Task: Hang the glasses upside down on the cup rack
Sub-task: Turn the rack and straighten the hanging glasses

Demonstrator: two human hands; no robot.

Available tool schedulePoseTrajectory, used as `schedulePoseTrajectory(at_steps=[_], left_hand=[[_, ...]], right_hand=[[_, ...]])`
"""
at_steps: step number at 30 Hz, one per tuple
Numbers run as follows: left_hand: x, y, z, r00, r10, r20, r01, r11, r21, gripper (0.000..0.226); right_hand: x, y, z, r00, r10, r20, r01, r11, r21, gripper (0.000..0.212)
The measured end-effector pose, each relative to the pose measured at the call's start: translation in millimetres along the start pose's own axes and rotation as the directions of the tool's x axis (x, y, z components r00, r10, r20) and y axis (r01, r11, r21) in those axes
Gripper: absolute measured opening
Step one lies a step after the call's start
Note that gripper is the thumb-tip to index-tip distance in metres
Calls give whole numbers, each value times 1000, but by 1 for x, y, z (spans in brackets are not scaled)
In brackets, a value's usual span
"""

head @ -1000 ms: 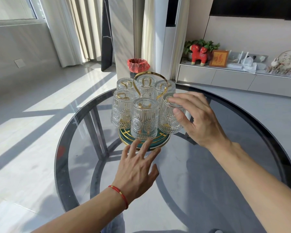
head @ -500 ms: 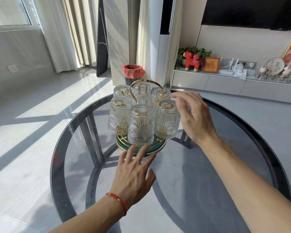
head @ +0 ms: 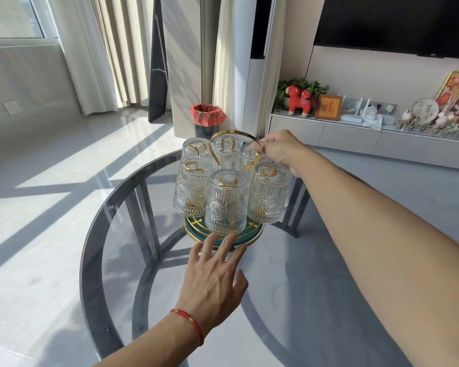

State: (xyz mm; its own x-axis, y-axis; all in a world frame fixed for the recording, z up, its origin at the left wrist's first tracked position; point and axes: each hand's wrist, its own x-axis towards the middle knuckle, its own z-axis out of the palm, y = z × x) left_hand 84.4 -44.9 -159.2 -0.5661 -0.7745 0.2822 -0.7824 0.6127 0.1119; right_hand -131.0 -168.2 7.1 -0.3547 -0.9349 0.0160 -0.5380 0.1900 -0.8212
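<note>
Head view: cup rack (head: 223,235) stands near far edge of round glass table (head: 96,234), six glasses (head: 227,205) hanging upside down on it. Right hand (head: 281,151) pinches gold loop handle (head: 233,133). Left hand (head: 212,282) spread flat, fingertips (head: 210,241) at rack's green base.

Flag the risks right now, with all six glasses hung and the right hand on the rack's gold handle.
1. The right hand pinches only one side of the thin gold handle; lifting from there could tilt the cup rack.
2. The glasses hang close together, so a tilt or jolt may knock them against each other.
3. The left hand only touches the base with its fingers, giving little hold on the smooth glass table.
</note>
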Motion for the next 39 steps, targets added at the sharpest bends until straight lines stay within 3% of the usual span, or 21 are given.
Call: schedulePoseTrajectory(at_steps=[2,11,21,28,39], left_hand=[[1,-1,2,1000,4,-5,-4,1000,-1,49],[1,-2,5,1000,7,-14,-7,1000,-4,51],[0,-2,6,1000,6,-12,-6,1000,-9,51],[1,-2,5,1000,2,-14,-3,1000,-9,51],[0,-2,3,1000,4,23,-3,1000,-15,52]], right_hand=[[4,-1,0,999,54,-8,-53,998,26,17],[14,7,-1,990,107,-97,-104,994,39,51],[15,7,-2,992,81,-99,-84,996,-23,44],[12,6,-8,994,12,-104,-29,986,-164,35],[9,7,-12,989,-14,-144,-15,980,-197,29]])
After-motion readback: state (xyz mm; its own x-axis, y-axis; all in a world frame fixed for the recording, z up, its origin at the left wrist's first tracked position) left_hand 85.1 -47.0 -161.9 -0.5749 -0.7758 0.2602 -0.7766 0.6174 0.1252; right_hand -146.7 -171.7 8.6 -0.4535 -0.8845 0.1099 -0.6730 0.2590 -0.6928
